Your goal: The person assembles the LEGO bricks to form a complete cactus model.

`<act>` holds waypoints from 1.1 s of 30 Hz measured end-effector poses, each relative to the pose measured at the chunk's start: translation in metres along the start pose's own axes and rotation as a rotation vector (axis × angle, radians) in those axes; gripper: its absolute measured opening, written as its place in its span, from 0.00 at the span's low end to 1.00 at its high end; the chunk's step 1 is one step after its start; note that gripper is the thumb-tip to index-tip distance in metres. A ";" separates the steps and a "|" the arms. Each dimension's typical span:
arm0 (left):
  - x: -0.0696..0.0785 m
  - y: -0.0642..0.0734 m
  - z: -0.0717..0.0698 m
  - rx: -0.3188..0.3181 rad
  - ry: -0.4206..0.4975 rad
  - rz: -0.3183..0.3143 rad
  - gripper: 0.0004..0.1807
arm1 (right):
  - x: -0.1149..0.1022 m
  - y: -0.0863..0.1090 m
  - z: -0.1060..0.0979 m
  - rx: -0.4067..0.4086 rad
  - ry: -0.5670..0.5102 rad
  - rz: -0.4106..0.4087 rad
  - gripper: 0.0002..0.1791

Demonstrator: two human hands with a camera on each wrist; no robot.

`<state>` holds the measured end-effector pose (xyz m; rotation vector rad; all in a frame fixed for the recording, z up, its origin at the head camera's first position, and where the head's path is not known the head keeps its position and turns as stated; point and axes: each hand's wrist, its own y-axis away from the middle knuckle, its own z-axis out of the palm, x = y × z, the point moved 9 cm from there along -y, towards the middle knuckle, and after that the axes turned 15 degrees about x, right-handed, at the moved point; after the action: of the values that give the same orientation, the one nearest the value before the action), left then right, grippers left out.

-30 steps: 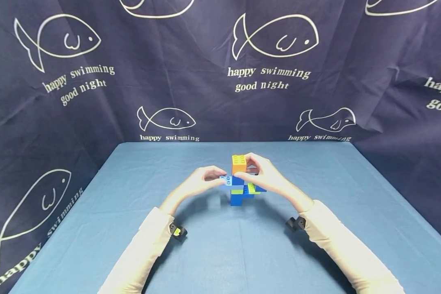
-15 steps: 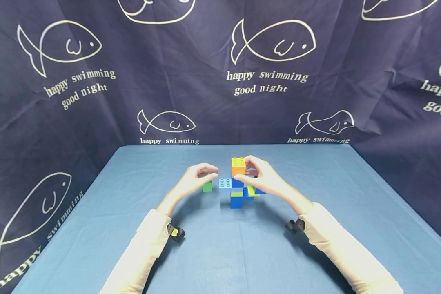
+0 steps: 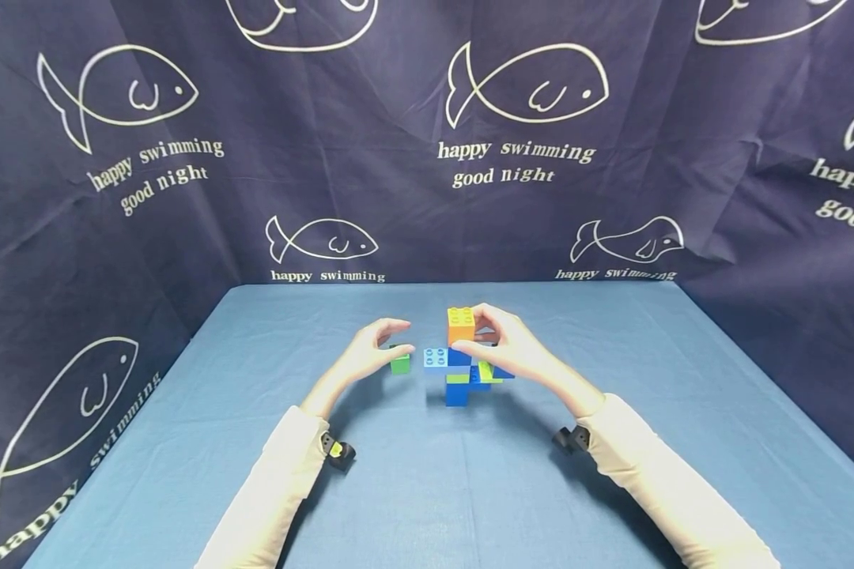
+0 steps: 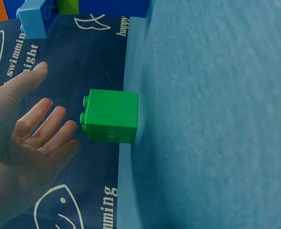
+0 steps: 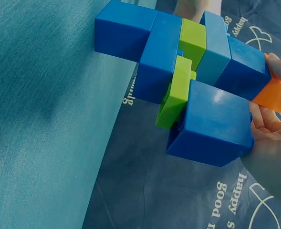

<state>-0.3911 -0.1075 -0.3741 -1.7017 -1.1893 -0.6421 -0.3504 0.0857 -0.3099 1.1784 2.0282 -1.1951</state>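
A stack of toy building bricks stands mid-table, with an orange brick [image 3: 460,330] on top. My right hand [image 3: 508,344] pinches that orange brick between thumb and fingers. Below it come a dark blue brick [image 5: 244,64], a light blue brick [image 3: 436,359] jutting left, a lime brick [image 5: 192,43] and more blue at the base. Off the right side stick a thin lime brick [image 5: 174,93] and a blue brick [image 5: 216,121]. Left of the stack, a green brick [image 4: 112,114] sits on the table, studs up. My left hand [image 3: 366,353] hovers beside it, fingers apart and holding nothing.
The table [image 3: 427,490] has a blue cloth over it. Dark fabric [image 3: 398,166] with white fish drawings hangs behind and at both sides. A small black camera [image 3: 340,453] is worn on the left wrist, another camera [image 3: 571,438] on the right.
My left hand has let go of the light blue brick and drawn back to the left, bringing the green brick into sight. My right hand keeps its hold on the orange brick.
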 end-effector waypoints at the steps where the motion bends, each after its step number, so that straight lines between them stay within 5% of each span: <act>1: -0.001 0.000 0.000 -0.001 0.001 0.002 0.26 | 0.000 0.000 0.000 -0.001 0.001 -0.001 0.19; 33: -0.023 0.008 0.003 -0.132 -0.173 -0.104 0.27 | -0.001 0.000 0.001 -0.003 -0.011 -0.017 0.20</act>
<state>-0.3935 -0.1151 -0.3974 -1.8446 -1.3913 -0.6590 -0.3500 0.0847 -0.3092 1.1533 2.0354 -1.2032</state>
